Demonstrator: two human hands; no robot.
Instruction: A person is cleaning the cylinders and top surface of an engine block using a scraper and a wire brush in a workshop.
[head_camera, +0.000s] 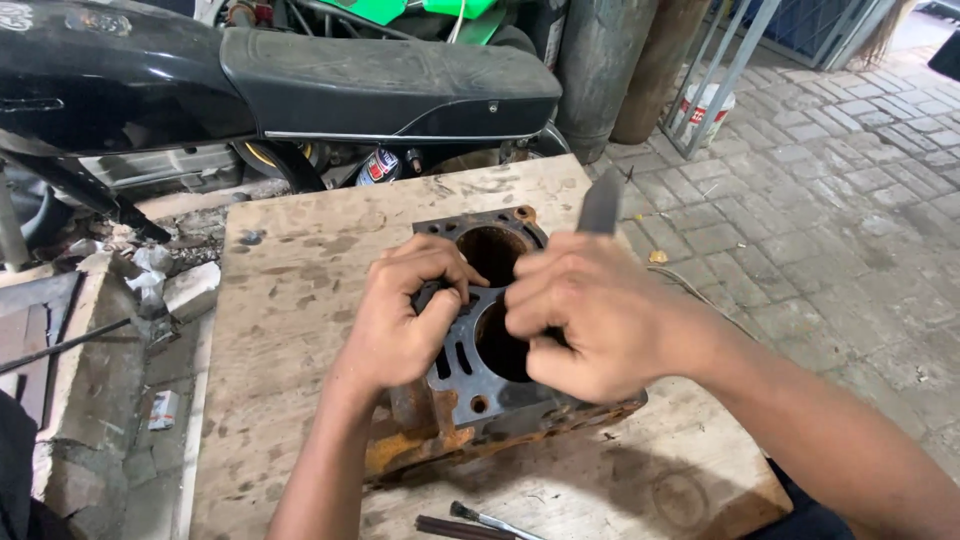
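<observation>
A rusty two-bore engine block (490, 330) on the wooden worktop (290, 300) is gripped at its top face by the curled left hand (405, 315), while a dark blade (601, 203) is clasped in the right hand (585, 315).

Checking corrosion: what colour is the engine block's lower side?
Rusty orange-brown on the engine block lower side; top face is dark grey. Head view shows it.

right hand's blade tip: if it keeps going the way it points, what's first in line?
The right hand holds a blade pointing up and away. Past its tip, probably the far edge of the wooden board, then the motorcycle seat; depth is unclear.
</observation>
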